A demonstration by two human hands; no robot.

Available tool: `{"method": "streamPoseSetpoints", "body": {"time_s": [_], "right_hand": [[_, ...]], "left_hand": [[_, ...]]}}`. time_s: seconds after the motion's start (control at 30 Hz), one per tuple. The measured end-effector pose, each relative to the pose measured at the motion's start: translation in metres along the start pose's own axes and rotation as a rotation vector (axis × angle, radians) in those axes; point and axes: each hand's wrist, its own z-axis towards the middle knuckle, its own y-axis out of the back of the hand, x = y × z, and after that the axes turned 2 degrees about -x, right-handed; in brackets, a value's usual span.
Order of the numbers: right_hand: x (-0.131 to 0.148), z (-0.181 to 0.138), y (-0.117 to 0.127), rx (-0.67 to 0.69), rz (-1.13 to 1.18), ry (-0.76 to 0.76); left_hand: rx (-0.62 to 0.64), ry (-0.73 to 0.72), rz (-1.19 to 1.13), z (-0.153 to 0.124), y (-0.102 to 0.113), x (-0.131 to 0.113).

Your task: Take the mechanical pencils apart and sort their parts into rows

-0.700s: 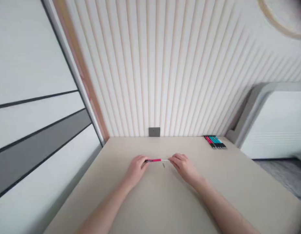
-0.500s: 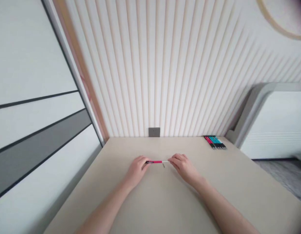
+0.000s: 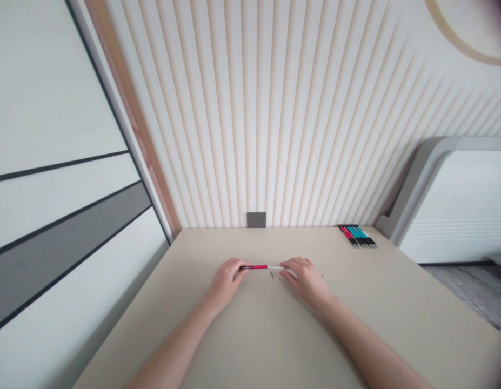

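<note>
My left hand (image 3: 227,278) is closed on the black end of a red-and-black pen barrel (image 3: 259,267). From the barrel's right end runs a thin white pen refill (image 3: 273,267), with its far end pinched in the fingers of my right hand (image 3: 302,274). Both pieces lie in one line, level above the table. A small grey spring-like piece (image 3: 272,275) rests on the tabletop just below them. Beside my right hand, a tiny dark bit (image 3: 322,276) shows, too small to make out.
Several red and teal pens (image 3: 358,236) lie in a row at the back right of the beige table (image 3: 250,335). A dark socket (image 3: 256,219) sits on the ribbed wall behind. White cabinet panels (image 3: 72,281) stand on the left, and a headboard (image 3: 456,210) on the right.
The pen barrel and both hands have shifted very slightly. A bit more white refill shows between barrel and right hand, and the tiny dark bit now shows beside my right hand.
</note>
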Motion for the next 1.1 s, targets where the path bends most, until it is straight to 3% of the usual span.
{"method": "streamPoseSetpoints", "body": {"time_s": [0.2, 0.33, 0.63, 0.83, 1.1], "right_hand": [[0.006, -0.001, -0.004, 0.003, 0.076, 0.139], [0.011, -0.003, -0.004, -0.028, 0.103, 0.153], [0.015, -0.005, -0.003, -0.065, -0.046, 0.235], [0.022, -0.004, -0.004, -0.124, 0.028, 0.151], [0.012, -0.004, -0.011, -0.114, -0.099, -0.149]], "left_hand": [[0.077, -0.063, 0.003, -0.002, -0.003, -0.001], [0.094, -0.089, 0.004, -0.002, 0.000, -0.002], [0.113, -0.087, -0.081, -0.003, 0.002, -0.006], [0.043, -0.033, -0.050, 0.000, 0.000, -0.003], [-0.103, 0.048, 0.047, 0.002, 0.004, 0.011]]}}
